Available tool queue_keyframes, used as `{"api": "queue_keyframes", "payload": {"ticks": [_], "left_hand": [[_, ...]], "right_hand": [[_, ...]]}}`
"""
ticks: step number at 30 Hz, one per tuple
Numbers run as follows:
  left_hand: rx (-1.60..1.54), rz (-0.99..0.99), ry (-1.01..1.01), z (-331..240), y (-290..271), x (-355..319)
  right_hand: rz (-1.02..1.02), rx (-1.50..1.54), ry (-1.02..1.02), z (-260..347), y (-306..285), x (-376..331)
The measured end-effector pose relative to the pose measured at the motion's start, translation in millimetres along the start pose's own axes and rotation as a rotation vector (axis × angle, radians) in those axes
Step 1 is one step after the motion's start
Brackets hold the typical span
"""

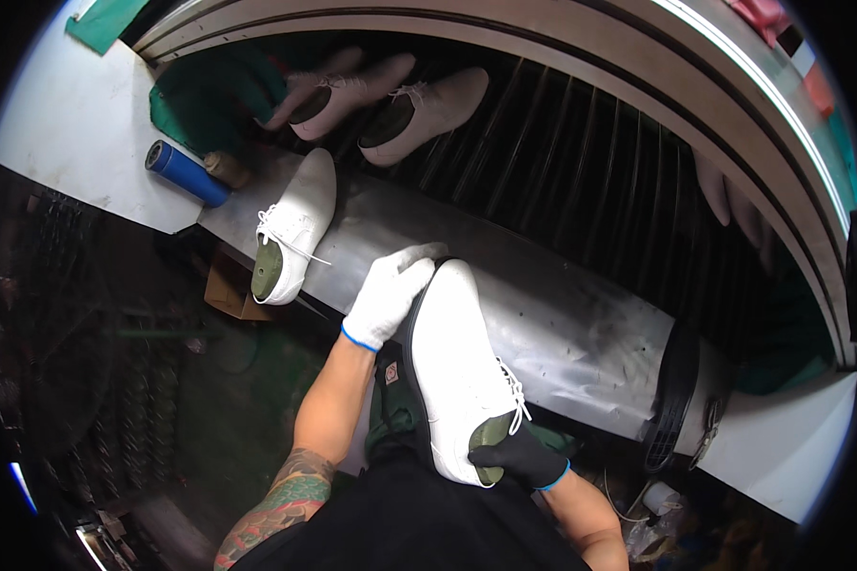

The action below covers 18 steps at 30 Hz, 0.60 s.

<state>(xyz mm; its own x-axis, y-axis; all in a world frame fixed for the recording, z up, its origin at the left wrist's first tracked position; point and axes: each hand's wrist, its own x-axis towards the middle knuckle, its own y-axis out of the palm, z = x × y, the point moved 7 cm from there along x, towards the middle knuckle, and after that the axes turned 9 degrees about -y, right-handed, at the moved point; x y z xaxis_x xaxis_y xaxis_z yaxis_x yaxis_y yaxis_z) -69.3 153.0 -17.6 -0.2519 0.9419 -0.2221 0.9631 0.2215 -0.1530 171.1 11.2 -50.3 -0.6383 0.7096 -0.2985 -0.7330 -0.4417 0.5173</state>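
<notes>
White shoe [452, 352] is held in both hands in the head view, its toe at the left hand [390, 293], its heel at the right hand [527, 459]. The dark sole [410, 352] is clasped near the toe by white-gloved fingers; the heel opening is gripped by black-gloved ones. Both ends are probably best supported evenly, with the laces [515, 392] kept off the sole edge. One second shoe [300, 224] is seen left of the left fingers; at least two shaded shoes [427, 116] are seen farther ahead.
</notes>
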Motion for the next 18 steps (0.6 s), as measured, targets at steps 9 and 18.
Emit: {"api": "queue_keyframes", "payload": {"ticks": [9, 18], "left_hand": [[-0.684, -0.120, 0.356, -16, 10, -15], [-0.518, 0.630, 0.322, -127, 15, -33]], "right_hand": [[0.049, -0.205, -0.071, 41, 0, -3], [0.027, -0.908, -0.615, 132, 34, 25]]}}
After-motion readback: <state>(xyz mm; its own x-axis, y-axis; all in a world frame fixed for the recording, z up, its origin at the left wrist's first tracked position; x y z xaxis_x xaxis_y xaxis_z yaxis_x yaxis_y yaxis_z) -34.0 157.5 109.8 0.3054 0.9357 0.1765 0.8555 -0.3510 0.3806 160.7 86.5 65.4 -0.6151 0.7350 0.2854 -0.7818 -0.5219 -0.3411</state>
